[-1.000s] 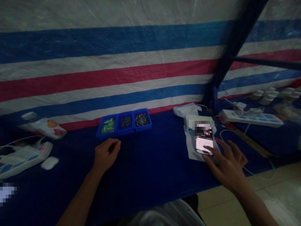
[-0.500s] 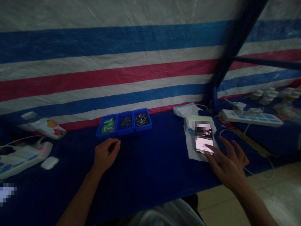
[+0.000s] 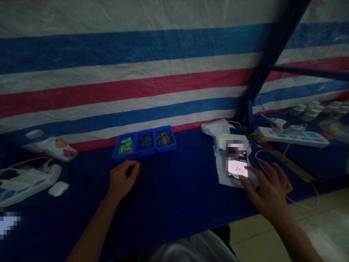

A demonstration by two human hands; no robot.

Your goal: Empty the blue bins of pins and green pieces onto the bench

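Note:
My left hand (image 3: 123, 179) rests on the blue table in a loose curl, thumb beside the bent fingers, with nothing seen in it. Just beyond it stand three joined blue bins: one with green and pale pieces (image 3: 126, 145), one with thin dark metal pins or screws (image 3: 146, 141), one with shinier small metal parts (image 3: 164, 138). My right hand (image 3: 268, 187) is open, fingers apart, at the lower right edge of a lit smartphone (image 3: 237, 165). Index finger and thumb are at its screen; whether they touch it I cannot tell. The phone leans on a tissue pack (image 3: 219, 140).
On the left are a power strip (image 3: 53, 173), a white earbud case (image 3: 58, 189) and a lying white can or bottle (image 3: 61, 148). Another power strip (image 3: 297, 136), cables and several jars (image 3: 312, 113) are at the right. A striped tarp (image 3: 136, 83) hangs behind the table.
My right hand has shifted slightly right, its fingertips drawn back from the middle of the phone screen towards its edge. My left hand has stayed in place.

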